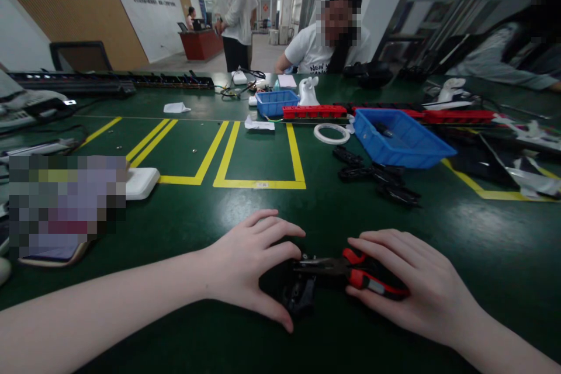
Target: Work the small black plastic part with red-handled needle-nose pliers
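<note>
Red-and-black needle-nose pliers (pixel 335 267) lie in my right hand (pixel 416 280), whose fingers are closed round the handles. Their jaws point left and reach over a small black plastic part (pixel 301 292) low on the table. My left hand (pixel 258 263) curves round that part, index fingertip at its far end and thumb at its near end. The other left fingers are stretched out above the table. Shadow and dark colour hide the part's details and exactly where the jaws touch it.
Several black plastic parts (pixel 379 175) lie right of centre by a blue bin (pixel 403 140). A tape roll (pixel 332 134), a smaller blue bin (pixel 277 103) and a red strip (pixel 314 111) are farther back. Left lie a phone (pixel 65 210) and a white box (pixel 142 183). A person (pixel 326 47) sits opposite.
</note>
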Motion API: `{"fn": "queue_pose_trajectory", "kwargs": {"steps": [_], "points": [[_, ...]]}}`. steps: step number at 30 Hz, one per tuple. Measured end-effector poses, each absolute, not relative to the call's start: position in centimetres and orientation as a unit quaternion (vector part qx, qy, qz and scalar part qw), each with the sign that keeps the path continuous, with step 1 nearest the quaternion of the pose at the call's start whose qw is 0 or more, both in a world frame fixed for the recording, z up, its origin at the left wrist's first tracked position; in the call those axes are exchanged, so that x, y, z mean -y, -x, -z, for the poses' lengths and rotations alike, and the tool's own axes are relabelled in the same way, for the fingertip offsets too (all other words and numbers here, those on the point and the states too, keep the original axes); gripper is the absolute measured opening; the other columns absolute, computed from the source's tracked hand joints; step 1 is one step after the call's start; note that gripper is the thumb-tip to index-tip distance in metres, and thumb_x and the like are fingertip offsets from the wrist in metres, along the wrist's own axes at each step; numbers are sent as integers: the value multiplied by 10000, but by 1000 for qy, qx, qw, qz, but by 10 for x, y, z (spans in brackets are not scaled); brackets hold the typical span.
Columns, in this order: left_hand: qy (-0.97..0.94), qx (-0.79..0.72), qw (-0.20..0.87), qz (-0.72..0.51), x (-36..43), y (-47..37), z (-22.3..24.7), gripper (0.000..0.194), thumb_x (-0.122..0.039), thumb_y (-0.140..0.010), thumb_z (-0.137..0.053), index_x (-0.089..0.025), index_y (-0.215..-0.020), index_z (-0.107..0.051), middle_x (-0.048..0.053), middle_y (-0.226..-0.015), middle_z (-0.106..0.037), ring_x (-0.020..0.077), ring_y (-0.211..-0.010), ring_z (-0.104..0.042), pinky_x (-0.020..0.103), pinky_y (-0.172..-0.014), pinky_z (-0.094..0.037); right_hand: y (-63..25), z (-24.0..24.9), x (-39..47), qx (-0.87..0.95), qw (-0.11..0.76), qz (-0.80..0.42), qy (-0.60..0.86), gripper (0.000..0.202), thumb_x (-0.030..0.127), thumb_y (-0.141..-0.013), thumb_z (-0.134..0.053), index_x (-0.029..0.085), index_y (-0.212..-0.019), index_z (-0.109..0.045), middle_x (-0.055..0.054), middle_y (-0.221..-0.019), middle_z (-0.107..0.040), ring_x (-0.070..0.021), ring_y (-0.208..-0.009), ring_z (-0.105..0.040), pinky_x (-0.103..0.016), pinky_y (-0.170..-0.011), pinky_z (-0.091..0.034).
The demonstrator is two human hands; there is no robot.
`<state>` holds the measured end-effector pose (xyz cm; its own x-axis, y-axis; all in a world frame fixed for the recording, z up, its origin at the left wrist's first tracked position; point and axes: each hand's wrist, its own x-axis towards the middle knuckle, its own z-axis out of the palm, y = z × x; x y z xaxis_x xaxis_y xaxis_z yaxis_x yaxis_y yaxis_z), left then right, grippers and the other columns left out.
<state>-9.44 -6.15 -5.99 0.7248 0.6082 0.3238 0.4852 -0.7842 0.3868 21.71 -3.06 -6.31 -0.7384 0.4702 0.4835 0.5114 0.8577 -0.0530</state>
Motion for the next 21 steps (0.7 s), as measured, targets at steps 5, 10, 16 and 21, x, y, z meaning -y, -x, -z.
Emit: {"fn": "queue_pose_trajectory", "kwargs": {"steps": [5,10,16,21], "points": [[-914,-301,136,-235,62,96,60,646,-694,-695,-745,-212,-1104,-614,80,-1357,-585,270,-1258,-542,456,-1209,-210,-219,61,30,932,249,54,258,454,426,-869,-676,160,-1228,-595,-122,-1069,-684,-238,-929,-665,-372,-738,-550],[-916,-291,122,-247,64,97,59,508,-666,-717,-749,-205,-903,-645,69,-1261,-642,283,-1238,-550,492,-1217,-207,-221,63,31,925,262,54,271,451,426,-881,-656,184,-1255,-591,-124,-1090,-680,-255,-957,-663,-397,-760,-545],[-921,-298,129,-216,65,95,59,370,-548,-825,-721,-200,-922,-643,53,-1203,-649,238,-1169,-589,495,-1210,-248,-222,63,32,923,265,53,276,449,406,-872,-668,200,-1264,-595,-117,-1094,-690,-258,-957,-669,-406,-770,-552],[-924,-286,131,-218,63,96,62,190,-377,-902,-670,-194,-922,-623,35,-1099,-652,187,-1029,-625,429,-1117,-369,-222,63,31,928,256,73,262,470,405,-857,-685,182,-1262,-596,-121,-1094,-691,-261,-969,-668,-408,-789,-552]]}}
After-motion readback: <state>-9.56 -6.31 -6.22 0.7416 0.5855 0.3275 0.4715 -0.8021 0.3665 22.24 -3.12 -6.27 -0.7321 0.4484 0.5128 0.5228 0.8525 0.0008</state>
